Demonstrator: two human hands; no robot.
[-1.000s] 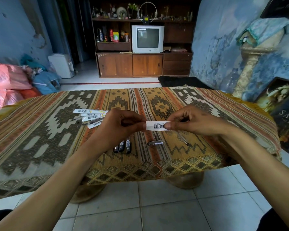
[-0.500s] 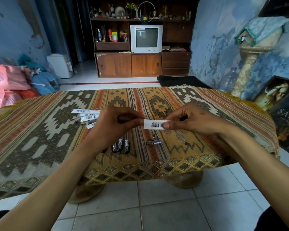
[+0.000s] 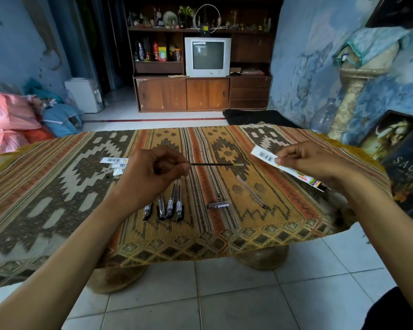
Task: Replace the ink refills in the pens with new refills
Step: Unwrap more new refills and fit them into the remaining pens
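My left hand [image 3: 153,173] pinches one end of a thin dark refill [image 3: 212,164], which sticks out level to the right above the table. My right hand [image 3: 312,163] holds the long white refill wrapper [image 3: 284,166] with a barcode, tilted down to the right and apart from the refill. Below my left hand several black pens [image 3: 169,206] lie side by side. A pen part with a clip [image 3: 217,205] and a clear tube [image 3: 250,191] lie near the table's middle. More wrapped refills [image 3: 115,163] lie left of my left hand.
The low table is covered by a patterned woven cloth [image 3: 57,186] that hangs over its front edge. Pink bags [image 3: 5,117] sit at the far left, framed pictures [image 3: 401,148] lean at the right. A cabinet with a television [image 3: 208,57] stands behind.
My hands have moved apart. The refill has come out of the wrapper: the left hand now holds it bare, and the right hand has carried the wrapper off to the right.
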